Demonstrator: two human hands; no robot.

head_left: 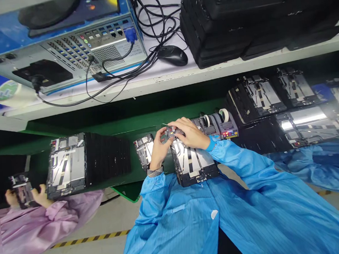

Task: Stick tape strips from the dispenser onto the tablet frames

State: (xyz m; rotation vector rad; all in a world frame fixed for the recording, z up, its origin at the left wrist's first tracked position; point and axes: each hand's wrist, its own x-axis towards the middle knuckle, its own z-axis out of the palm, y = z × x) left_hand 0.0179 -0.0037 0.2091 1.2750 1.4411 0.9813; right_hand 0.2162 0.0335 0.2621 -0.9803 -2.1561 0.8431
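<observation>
The person's left hand [160,152] and right hand [189,134] are meeting closely, both partly closed and pinching a small circuit piece [172,132], which the fingers mostly hide, so its exact shape is hard to make out. Beneath them, an opened tablet [194,166] is lying on the green surface [157,118], its upper end partly hidden by the right hand. Another opened tablet [144,149] and a tape dispenser [227,125] are sitting just beside it. Farther left, a co-worker's hand [40,196] in a pink sleeve [61,213] is holding a dark tablet [22,191]. Above, a shelf [101,94] is carrying a computer case [70,48].
</observation>
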